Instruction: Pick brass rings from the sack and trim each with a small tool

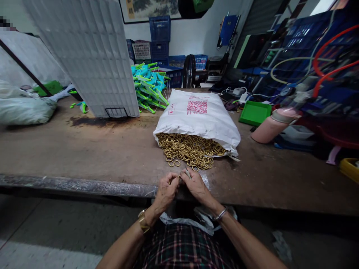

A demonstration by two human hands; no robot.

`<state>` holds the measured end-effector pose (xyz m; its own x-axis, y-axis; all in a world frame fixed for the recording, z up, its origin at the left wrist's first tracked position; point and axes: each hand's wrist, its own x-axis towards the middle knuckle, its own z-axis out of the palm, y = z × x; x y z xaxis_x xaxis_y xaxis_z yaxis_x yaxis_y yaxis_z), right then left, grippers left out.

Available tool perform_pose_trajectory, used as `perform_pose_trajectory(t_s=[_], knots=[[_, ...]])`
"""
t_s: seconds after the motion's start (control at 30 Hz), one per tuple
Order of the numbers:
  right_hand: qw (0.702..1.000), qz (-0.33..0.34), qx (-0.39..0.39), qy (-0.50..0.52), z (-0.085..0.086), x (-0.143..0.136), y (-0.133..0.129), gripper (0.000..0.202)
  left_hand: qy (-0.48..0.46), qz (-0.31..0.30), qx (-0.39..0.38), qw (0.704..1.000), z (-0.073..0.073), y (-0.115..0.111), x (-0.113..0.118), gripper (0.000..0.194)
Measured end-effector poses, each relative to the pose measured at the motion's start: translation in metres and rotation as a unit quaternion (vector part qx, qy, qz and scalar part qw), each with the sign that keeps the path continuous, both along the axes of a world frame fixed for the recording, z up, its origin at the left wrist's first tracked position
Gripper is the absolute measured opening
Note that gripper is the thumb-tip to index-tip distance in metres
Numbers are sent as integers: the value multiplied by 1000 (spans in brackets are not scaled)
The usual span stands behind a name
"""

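Observation:
Both my hands meet at the table's front edge, just below a spill of brass-coloured rings [193,149]. My left hand [166,188] is closed in a pinch on what looks like one such ring, mostly hidden by the fingers. Closed beside it, my right hand [198,186] grips a slim pointed tool [187,172], perhaps a small knife; its tip sticks up past the fingers. The rings pour from the open mouth of a white woven sack [196,116] lying on its side, with a red printed code on top.
The brown wooden table [112,149] carries a tall white ribbed panel [95,63] and green-and-blue plastic parts [150,87] behind the sack. To the right are a green tray [255,113], a pink bottle [270,125] and red hoses [322,71]. Plastic bags [25,108] lie left.

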<state>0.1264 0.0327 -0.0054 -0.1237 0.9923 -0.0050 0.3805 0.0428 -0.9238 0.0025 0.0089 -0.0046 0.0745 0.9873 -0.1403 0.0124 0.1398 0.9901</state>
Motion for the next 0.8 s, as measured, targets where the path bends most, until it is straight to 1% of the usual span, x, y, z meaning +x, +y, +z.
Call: perform_pose_trajectory(t_s=[0.07,0.1,0.17,0.3,0.4,0.47,0.5,0.63,0.7,0.8], knots=[[1000,5,1,-15,-1,0,0,23,-50,-27,-82,995,-2,1,-1,25],[1000,8,0,-19,-1,-1,-1,23,-70,-32,-108,991,-3,1,-1,27],[1000,15,-6,-14,0,-1,-1,22,-101,-28,-127,986,-4,1,-2,30],[999,25,-20,4,1,0,0,23,-136,-18,-126,982,-4,-1,-2,34],[1000,14,-22,-6,-3,2,1,22,-141,-11,-116,983,-5,-2,-3,34],[999,5,-3,-50,-7,4,0,21,-140,-3,-110,984,-5,-2,-4,32],[996,12,14,-83,-8,6,-1,20,-140,0,-107,984,-5,-2,-4,32],[970,94,83,-211,-12,9,-9,15,-129,6,-99,987,-4,0,-5,32],[958,118,90,-246,-13,9,-11,16,-116,10,-95,989,-2,0,-5,31],[949,125,90,-276,-13,6,-11,18,-105,16,-83,991,-1,0,-5,30]])
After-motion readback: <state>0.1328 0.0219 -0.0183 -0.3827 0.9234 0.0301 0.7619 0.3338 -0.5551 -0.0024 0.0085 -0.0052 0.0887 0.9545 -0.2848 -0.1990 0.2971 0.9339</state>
